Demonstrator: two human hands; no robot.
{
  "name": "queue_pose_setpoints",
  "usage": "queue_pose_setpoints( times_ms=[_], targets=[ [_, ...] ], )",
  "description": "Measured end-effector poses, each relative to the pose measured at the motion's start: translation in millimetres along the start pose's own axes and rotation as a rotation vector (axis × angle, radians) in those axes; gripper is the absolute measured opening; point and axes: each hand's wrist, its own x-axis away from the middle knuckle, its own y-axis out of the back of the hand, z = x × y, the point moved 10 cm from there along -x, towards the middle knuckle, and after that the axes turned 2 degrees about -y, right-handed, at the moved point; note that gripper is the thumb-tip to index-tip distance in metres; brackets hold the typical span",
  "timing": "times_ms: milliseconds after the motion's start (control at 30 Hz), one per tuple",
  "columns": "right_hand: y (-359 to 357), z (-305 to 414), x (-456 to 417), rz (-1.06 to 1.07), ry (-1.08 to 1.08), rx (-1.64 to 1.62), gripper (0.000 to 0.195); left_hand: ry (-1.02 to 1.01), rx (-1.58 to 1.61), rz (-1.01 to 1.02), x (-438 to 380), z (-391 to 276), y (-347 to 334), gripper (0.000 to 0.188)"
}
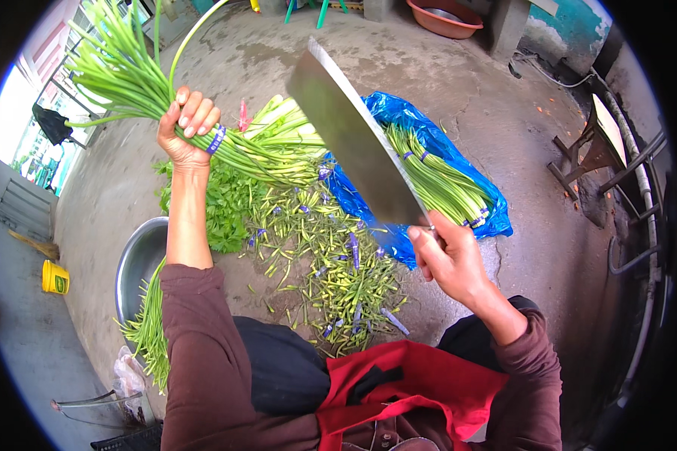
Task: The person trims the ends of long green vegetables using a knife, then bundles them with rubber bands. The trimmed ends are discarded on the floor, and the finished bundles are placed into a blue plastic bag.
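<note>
My left hand (189, 127) grips a bunch of long green garlic scapes (127, 82), held up and slanting down to the right. A purple band (216, 140) wraps the bunch beside my fist. In my right hand (454, 253) is a broad cleaver (355, 146), its blade raised and blurred. Behind the blade, an opened blue plastic bag (434, 121) on the floor holds more banded scapes (440, 175). Trimmed ends (350, 293) and torn purple bands lie scattered on the floor before me. Leafy celery (225, 208) lies below my left wrist, its pale stalks (288, 121) beyond the bunch.
At left, a steel basin (141, 265) has cut scapes (152, 332) hanging over its rim. A yellow bucket (55, 277) and a broom (34, 243) stand farther left. An orange tub (448, 20) sits at the back. Metal frames and a pipe (649, 225) line the right side.
</note>
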Motion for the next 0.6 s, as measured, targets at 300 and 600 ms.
queue_pose_setpoints(
  times_ms=[300, 600],
  targets=[
    [-44, -144, 22, 0.346, -0.137, 0.783, 0.029, -0.067, -0.006, 0.056, -5, 4, -15, 0.021],
    [1, -93, -6, 0.114, -0.378, 0.145, 0.029, -0.085, -0.302, -0.275, -3, -29, 32, 0.027]
  ],
)
